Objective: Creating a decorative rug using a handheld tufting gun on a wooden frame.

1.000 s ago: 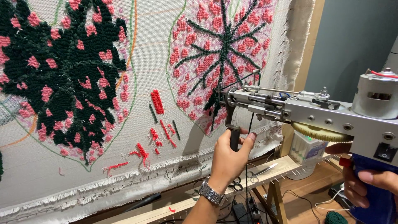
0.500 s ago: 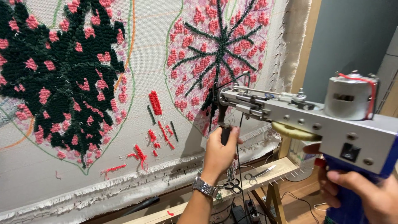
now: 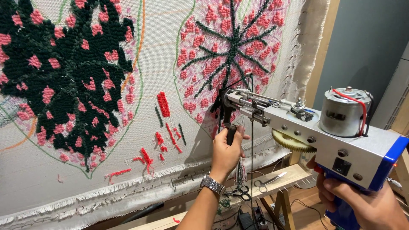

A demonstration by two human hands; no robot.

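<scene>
A silver and blue tufting gun (image 3: pixel 315 132) points its needle tip at a stretched white cloth (image 3: pixel 170 55). My left hand (image 3: pixel 226 149), with a metal wristwatch, grips the gun's black front handle just below the tip. My right hand (image 3: pixel 362 204) holds the blue rear grip at the lower right. The tip touches the lower edge of a pink and dark green leaf motif (image 3: pixel 232 55). Dark yarn runs along the gun down toward the floor.
A large dark green and pink tufted leaf (image 3: pixel 68 81) fills the cloth's left side. Red and green test stitches (image 3: pixel 164 123) lie between the motifs. Scissors (image 3: pixel 266 182) rest on the wooden frame bar (image 3: pixel 289 174) below. A grey wall stands at right.
The gun and both hands have shifted left and slightly up across the cloth, and the view has moved with them. Both grips stay the same.
</scene>
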